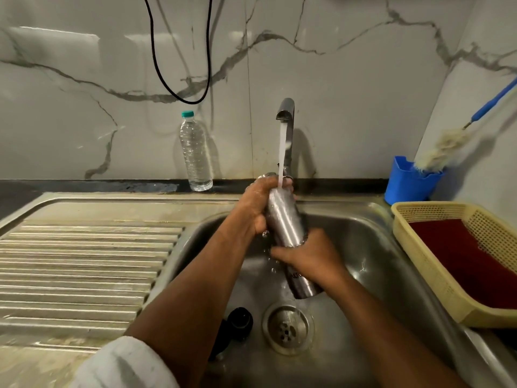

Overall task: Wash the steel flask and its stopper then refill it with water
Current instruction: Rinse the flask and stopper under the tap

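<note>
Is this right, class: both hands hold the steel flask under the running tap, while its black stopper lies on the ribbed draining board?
Not quite. In the head view the black stopper lies in the sink basin beside the drain, not on the draining board. The rest holds.

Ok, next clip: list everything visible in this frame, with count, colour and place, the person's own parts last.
steel flask: 1, silver, held tilted over the basin under the running water
stopper: 1, black, on the basin floor left of the drain
tap: 1, dark metal, behind the basin, running
sink: 1, steel, centre, drainboard on the left
plastic bottle: 1, clear with green cap, against the wall
bottle brush: 1, blue handle, standing in the holder
holder: 1, blue, right corner
basket: 1, cream, right of the sink, red inside
cable: 1, black, hanging on the wall
left hand: gripping the flask's top
right hand: gripping the flask's lower body
</note>
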The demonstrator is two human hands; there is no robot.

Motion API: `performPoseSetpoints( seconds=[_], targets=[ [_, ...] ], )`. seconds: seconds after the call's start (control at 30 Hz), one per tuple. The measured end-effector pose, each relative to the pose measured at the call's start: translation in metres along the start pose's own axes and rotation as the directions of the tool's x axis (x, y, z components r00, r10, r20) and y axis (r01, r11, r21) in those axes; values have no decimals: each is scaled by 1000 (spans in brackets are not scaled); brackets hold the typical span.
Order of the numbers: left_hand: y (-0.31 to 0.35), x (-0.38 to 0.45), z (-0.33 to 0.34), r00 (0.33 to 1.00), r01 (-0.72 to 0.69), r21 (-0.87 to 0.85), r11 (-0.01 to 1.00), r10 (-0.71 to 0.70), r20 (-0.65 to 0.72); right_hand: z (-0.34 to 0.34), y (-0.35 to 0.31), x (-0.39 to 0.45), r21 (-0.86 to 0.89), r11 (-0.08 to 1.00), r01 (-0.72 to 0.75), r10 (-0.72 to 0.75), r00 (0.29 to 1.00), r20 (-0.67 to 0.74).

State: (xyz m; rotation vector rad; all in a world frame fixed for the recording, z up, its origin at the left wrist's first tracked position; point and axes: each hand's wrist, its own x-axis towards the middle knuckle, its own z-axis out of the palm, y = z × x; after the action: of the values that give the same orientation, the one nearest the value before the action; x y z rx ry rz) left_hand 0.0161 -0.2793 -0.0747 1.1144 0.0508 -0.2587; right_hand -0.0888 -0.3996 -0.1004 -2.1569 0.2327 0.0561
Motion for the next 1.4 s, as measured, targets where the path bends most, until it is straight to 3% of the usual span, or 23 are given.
performPoseSetpoints(
  seconds=[0.03, 0.1, 0.2, 0.3, 0.37, 0.43, 0.5, 0.57, 0.6, 0.67, 0.7, 0.77, 0.83, 0.93, 1.07, 1.13, 1.17, 1.23, 1.27, 1.33, 1.4],
  targets=[
    [-1, 3, 5, 989, 8, 45, 999, -1, -148, -1, -3, -4, -216, 976, 9, -28, 996, -86],
    [-5, 5, 15, 915, 38, 93, 995, 2, -404, -1, -9, -10, -562, 827, 5, -159, 961, -226],
    [-3, 4, 21, 908, 88, 98, 991, -39, -417, 4, -13, -11, -656, 755, 23, -275, 918, -285],
    [2, 3, 16, 942, 99, 128, 987, -52, -331, 4, -2, 0, -475, 876, 79, -196, 960, -201],
    [7, -1, 8, 975, 51, 75, 996, -33, -220, -2, 6, 7, -111, 985, 134, -138, 990, -31],
    [16, -4, -4, 997, -28, -63, 998, 23, -80, -9, 10, 10, 275, 960, 48, -92, 985, 148],
    [26, -5, -13, 993, -119, -134, 984, 115, -37, -10, 11, 11, 376, 927, -18, -73, 971, 227],
    [29, -6, -13, 985, -133, -109, 985, 119, -129, -4, 5, 9, 243, 969, 43, -70, 992, 101],
    [27, -5, -10, 973, -103, -69, 992, 86, -216, -1, 3, 7, 60, 993, 104, -104, 995, -6],
    [12, -5, -2, 943, -33, -12, 999, 27, -333, 5, -3, 1, -385, 915, 123, -208, 960, -187],
    [2, -6, 3, 940, -11, -7, 1000, 7, -342, 5, -5, 0, -492, 865, 101, -242, 942, -232],
    [-13, -9, 13, 939, 25, 4, 1000, -22, -344, 0, -5, 1, -515, 854, 78, -240, 937, -256],
    [-18, -10, 18, 945, 17, 46, 999, -1, -326, -4, 1, 7, -434, 897, 86, -187, 963, -195],
    [-11, -10, 9, 988, 6, 20, 1000, -3, -152, -4, 6, 14, -24, 995, 94, -94, 996, -7],
    [-5, -11, -10, 983, -3, -78, 997, 18, 181, -10, 3, 8, 418, 907, -49, -89, 949, 304],
    [-3, -13, -13, 965, -16, -109, 994, 44, 259, -12, 2, 5, 486, 868, -102, -102, 922, 374],
    [-2, -14, -13, 967, -20, -107, 994, 46, 251, -9, 1, 4, 474, 876, -93, -88, 934, 346],
    [-4, -11, -8, 994, -29, -52, 998, 34, 107, -1, -2, 4, 293, 956, 12, -59, 987, 153],
    [-5, -9, -4, 1000, -23, -17, 1000, 23, -11, 1, -4, 2, 87, 993, 75, -77, 997, 21],
    [-10, -6, 7, 976, 2, 9, 1000, 0, -219, 3, -8, -4, -378, 918, 118, -196, 965, -177],
    [-12, -2, 15, 926, -16, -26, 1000, 5, -377, 1, -13, -10, -579, 806, 119, -324, 908, -265]
  ],
)
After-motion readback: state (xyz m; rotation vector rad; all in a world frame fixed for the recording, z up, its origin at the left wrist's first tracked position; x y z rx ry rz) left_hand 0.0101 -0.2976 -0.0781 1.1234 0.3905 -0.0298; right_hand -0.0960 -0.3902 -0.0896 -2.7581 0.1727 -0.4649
